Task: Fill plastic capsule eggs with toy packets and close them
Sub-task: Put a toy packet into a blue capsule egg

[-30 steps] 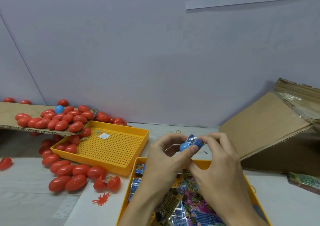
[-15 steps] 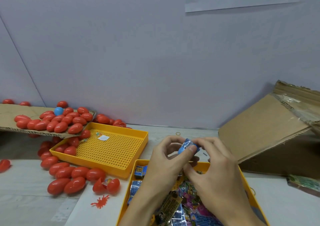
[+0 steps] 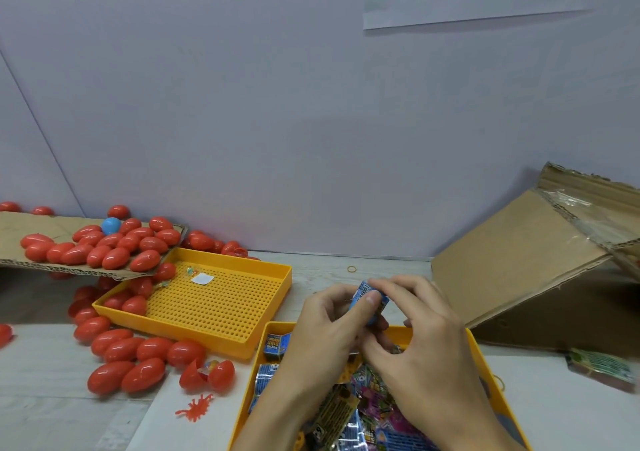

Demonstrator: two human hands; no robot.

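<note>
My left hand (image 3: 322,333) and my right hand (image 3: 419,339) meet above the near yellow tray (image 3: 483,357), which holds several toy packets (image 3: 367,412). Between their fingertips they pinch a blue capsule egg (image 3: 372,317) with a blue toy packet (image 3: 367,293) sticking out of it; most of the egg is hidden by my fingers. Several closed red eggs (image 3: 138,350) lie on the table at left, and one red egg (image 3: 206,374) lies open with a toy inside.
A second yellow perforated tray (image 3: 221,308) sits to the left with a few red eggs in its corner. A cardboard sheet (image 3: 41,225) bears more red eggs and one blue egg (image 3: 110,225). A tilted cardboard box (image 3: 526,260) stands at right. An orange toy spider (image 3: 195,409) lies near.
Both hands have dropped slightly toward the near tray while still holding the blue egg and packet. The packet now sits deeper between my fingers, and less of the blue egg shows.
</note>
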